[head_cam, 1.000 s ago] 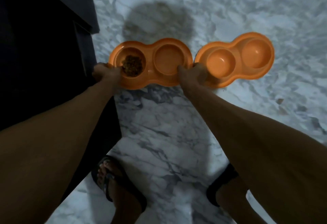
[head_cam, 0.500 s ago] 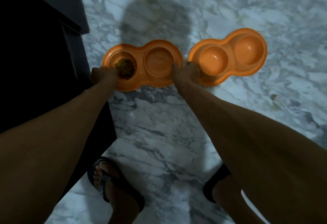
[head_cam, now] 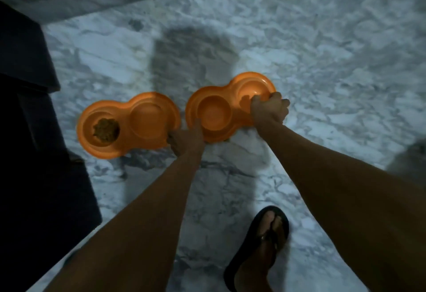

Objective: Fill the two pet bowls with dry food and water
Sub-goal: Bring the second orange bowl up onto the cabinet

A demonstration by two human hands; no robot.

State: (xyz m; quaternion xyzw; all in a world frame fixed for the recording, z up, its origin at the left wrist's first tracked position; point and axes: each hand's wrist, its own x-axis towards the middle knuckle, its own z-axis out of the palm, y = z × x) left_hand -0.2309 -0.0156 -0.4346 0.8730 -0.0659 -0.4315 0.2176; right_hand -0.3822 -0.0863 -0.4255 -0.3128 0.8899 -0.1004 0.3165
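Both hands gripped the empty double bowl point(head_cam: 221, 109) on the marble floor point(head_cam: 322, 61). The left hand point(head_cam: 187, 138) pinched its near-left rim; the right hand point(head_cam: 269, 109) curled fingers point(head_cam: 280, 97) over its far-right end. The bowl's long axis ran between them. The second bowl point(head_cam: 129, 125), holding dry food point(head_cam: 106, 129), lay just beside, toward the floor's left edge.

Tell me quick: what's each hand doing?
Left hand: gripping the near end of the empty double bowl.
Right hand: gripping its far end.
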